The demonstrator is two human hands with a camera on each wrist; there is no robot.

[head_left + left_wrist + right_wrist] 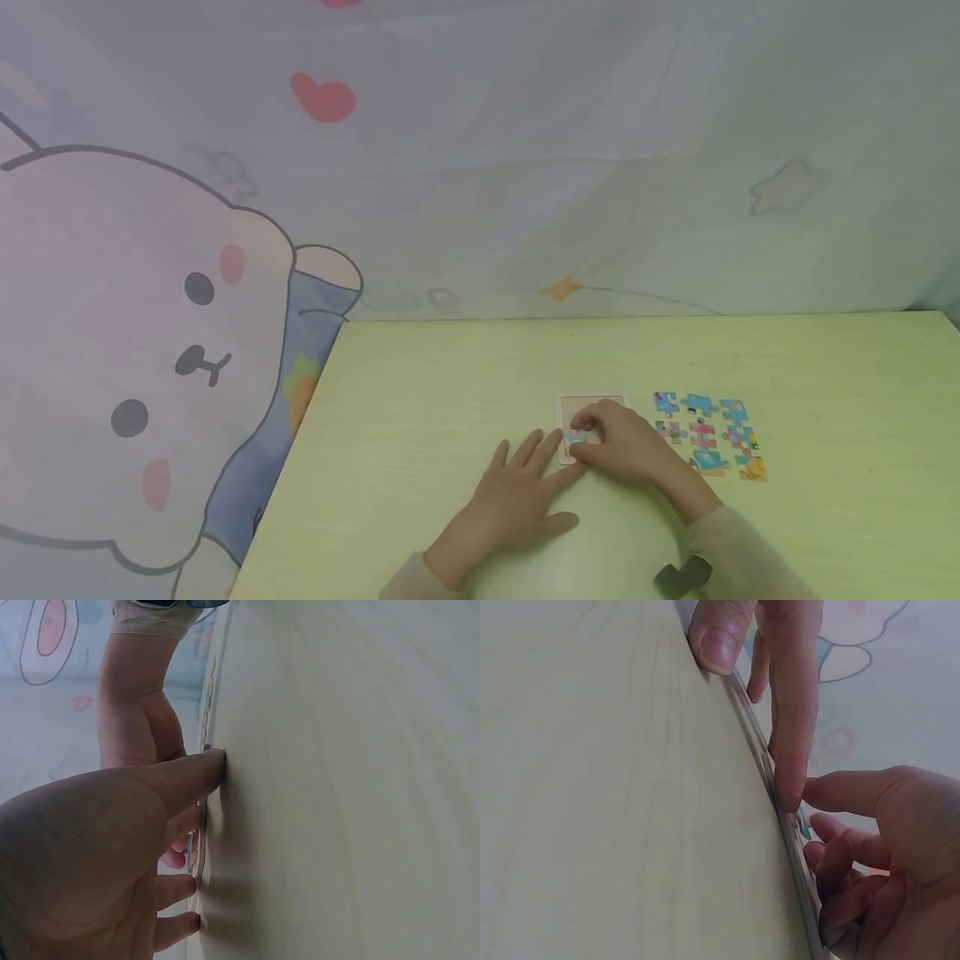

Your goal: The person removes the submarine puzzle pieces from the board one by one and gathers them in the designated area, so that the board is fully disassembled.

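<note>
A small rectangular puzzle tray [572, 407] with a pale rim lies on the table. My right hand [630, 448] is over its near half, pinching a light-blue jigsaw piece [575, 438] between thumb and fingers, low against the tray. In the right wrist view, the piece [805, 823] shows as a thin blue edge by the fingertips. My left hand [510, 500] lies palm down with its fingers spread, fingertips at the tray's left and near edges. In the left wrist view, the left hand's thumb side [90, 840] hides part of the tray.
Right of the tray, several loose jigsaw pieces [702, 435] lie in rough rows on the pale wooden table [420, 400]. A black strap-like device [682, 577] sits at the right wrist. Behind the table hangs a printed cloth [480, 167] with a cartoon animal.
</note>
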